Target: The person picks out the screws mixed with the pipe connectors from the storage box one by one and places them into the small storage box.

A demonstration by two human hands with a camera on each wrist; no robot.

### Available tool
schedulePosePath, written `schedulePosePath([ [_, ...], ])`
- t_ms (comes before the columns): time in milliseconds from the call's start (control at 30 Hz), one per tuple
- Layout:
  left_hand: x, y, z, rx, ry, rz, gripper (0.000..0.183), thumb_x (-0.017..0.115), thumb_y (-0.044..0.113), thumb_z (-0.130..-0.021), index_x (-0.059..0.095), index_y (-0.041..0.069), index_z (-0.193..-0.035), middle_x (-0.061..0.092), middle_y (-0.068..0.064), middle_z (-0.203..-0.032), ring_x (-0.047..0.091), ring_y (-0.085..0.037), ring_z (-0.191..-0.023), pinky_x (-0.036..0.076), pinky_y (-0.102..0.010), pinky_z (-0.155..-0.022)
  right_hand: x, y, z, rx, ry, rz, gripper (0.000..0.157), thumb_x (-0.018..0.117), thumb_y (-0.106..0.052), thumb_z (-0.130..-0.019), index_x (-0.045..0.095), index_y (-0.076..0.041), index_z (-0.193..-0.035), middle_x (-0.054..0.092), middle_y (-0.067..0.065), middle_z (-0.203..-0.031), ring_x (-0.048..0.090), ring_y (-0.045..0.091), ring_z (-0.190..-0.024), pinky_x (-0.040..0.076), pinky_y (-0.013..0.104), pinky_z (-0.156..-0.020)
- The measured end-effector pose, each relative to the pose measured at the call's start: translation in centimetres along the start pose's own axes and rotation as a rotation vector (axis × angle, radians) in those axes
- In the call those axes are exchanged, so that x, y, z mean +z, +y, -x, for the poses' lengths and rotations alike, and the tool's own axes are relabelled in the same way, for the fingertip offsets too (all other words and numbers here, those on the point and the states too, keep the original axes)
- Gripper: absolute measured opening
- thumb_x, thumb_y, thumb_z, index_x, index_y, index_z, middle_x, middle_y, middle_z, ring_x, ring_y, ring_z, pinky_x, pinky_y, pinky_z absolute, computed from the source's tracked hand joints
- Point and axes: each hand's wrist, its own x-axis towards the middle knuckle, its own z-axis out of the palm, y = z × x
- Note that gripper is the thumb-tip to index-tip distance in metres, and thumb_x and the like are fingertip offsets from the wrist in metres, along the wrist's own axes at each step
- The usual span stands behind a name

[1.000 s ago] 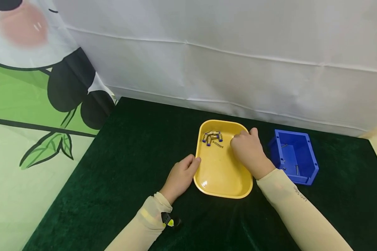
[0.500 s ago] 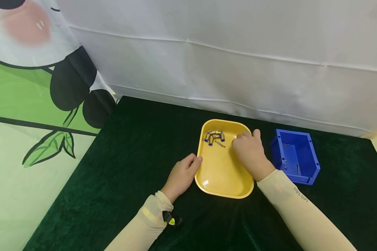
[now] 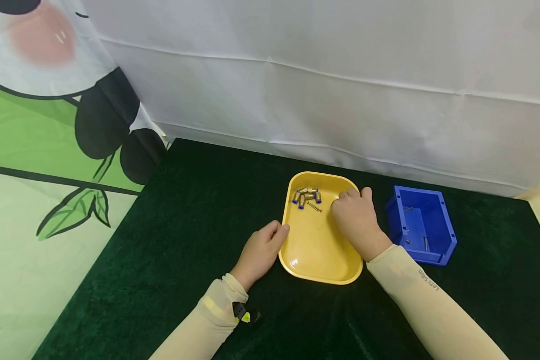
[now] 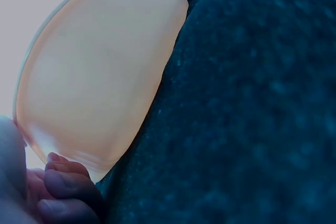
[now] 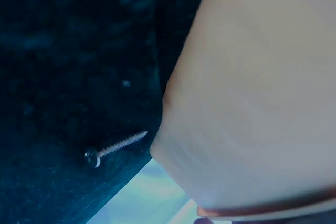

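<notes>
My left hand point(image 3: 262, 252) grips the left rim of a shallow yellow tray point(image 3: 315, 250), thumb on the rim and fingers point(image 4: 71, 182) curled against its outer wall. Over the tray's right side, my right hand point(image 3: 354, 217) reaches in with curled fingers; its fingertips are hidden, and I cannot tell whether they pinch anything. At the tray's far left lie several brass fittings with blue ends point(image 3: 307, 196), with thin screws point(image 3: 315, 206) beside them. In the right wrist view a screw point(image 5: 118, 147) rests on the dark cloth just outside the tray wall.
To the right of the tray stands a blue bin point(image 3: 420, 225) holding a few small screws point(image 3: 426, 244). A dark green cloth point(image 3: 198, 215) covers the table. Behind it hangs a white sheet point(image 3: 270, 90), and a printed cartoon sheet point(image 3: 40, 130) is at the left.
</notes>
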Motion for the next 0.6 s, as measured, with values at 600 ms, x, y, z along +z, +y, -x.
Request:
schedulePosePath([
  [600, 0.1, -0.1, 0.1, -0.004, 0.017, -0.026, 0.041, 0.039, 0.053, -0.104, 0.059, 0.019, -0.095, 0.066, -0.003, -0.080, 0.063, -0.023, -0.066, 0.049, -0.034, -0.057, -1.2, 0.0, 1.7, 0.002, 0.150, -0.046, 0.003, 0.074, -0.001, -0.086, 0.072, -0.002, -0.088, 0.053, 0.009, -0.069, 0.045, 0.027, -0.068, 0.028, 0.045, -0.070],
])
